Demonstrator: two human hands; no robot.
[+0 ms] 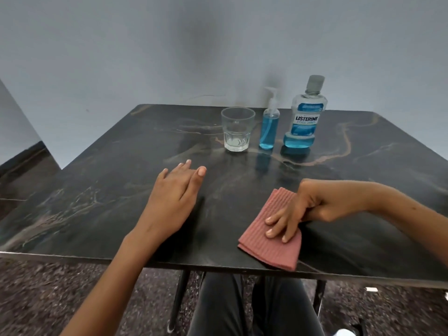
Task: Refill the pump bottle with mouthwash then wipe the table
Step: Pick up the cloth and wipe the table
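1. The table (pixel 101 190), dark with marbled veins, is being seen from above, with a pale wall (pixel 145 57) behind it.
2. The left hand (pixel 173 195) is being rested flat on the table at about 9 o'clock from centre, fingers straight and close together, nothing being held.
3. The right hand (pixel 308 209) is being pressed onto the cloth (pixel 271 241) at 5 o'clock, near the front edge; fingers are being laid straight across it, not curled round it.
4. The cloth, pink, ribbed and folded, is being kept flat on the table.
5. At 12 o'clock, the pump bottle (pixel 268 127) is being shown upright, blue liquid filling most of it.
6. Just beside it at 3 o'clock, the mouthwash (pixel 306 117) is being shown capped, blue liquid low in it.
7. A glass (pixel 237 128) is being shown at the bottle's 9 o'clock.
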